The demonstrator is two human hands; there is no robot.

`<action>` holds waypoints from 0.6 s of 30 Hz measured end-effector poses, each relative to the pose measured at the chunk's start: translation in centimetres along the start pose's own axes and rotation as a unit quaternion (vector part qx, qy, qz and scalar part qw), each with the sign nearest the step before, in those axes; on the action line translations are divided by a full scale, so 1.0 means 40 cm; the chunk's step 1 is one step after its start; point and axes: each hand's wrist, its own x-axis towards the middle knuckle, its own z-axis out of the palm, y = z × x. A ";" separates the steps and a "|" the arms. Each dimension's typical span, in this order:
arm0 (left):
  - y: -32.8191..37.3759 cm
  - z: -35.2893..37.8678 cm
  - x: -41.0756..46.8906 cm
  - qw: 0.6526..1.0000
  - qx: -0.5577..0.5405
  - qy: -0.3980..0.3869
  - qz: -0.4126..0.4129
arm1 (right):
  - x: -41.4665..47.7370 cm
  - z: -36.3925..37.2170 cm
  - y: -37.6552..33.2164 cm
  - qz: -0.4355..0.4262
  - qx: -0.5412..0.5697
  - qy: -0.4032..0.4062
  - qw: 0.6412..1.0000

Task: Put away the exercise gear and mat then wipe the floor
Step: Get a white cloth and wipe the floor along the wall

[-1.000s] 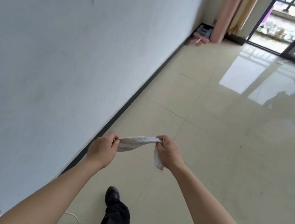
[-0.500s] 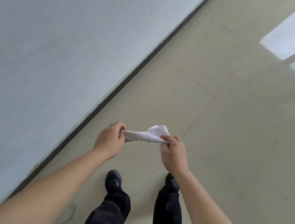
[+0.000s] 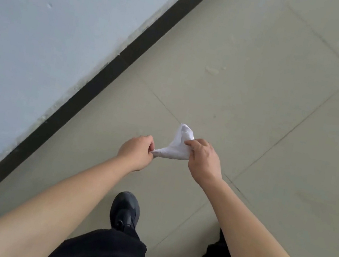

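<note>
A small white cloth is stretched between my two hands above the beige tiled floor. My left hand pinches its left corner. My right hand grips its right side, and a fold of the cloth sticks up past my fingers. No exercise gear or mat is in view.
A pale wall with a black skirting board runs diagonally along the left. My black shoe and dark trouser legs stand on the tiles below my hands. A faint smudge marks the floor ahead.
The view has tilted down from the room to the floor at my feet. My hands have drawn closer together, and the cloth has bunched up toward my right hand.
</note>
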 end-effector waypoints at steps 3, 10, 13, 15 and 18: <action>-0.111 0.102 0.098 0.999 0.029 -0.009 0.010 | 0.093 0.165 0.028 -0.077 -0.027 -0.024 0.996; -0.406 0.181 0.253 0.990 0.059 0.126 0.022 | 0.213 0.533 0.016 -0.354 -0.189 -0.035 0.915; -0.487 0.201 0.268 0.976 0.063 0.209 -0.002 | 0.255 0.593 -0.011 -0.463 -0.247 -0.038 0.850; -0.518 0.191 0.269 0.975 0.074 0.207 -0.024 | 0.314 0.579 -0.050 -0.490 -0.276 -0.046 0.825; -0.544 0.159 0.255 0.975 0.096 0.182 -0.078 | 0.412 0.492 -0.118 -0.421 -0.263 -0.009 0.868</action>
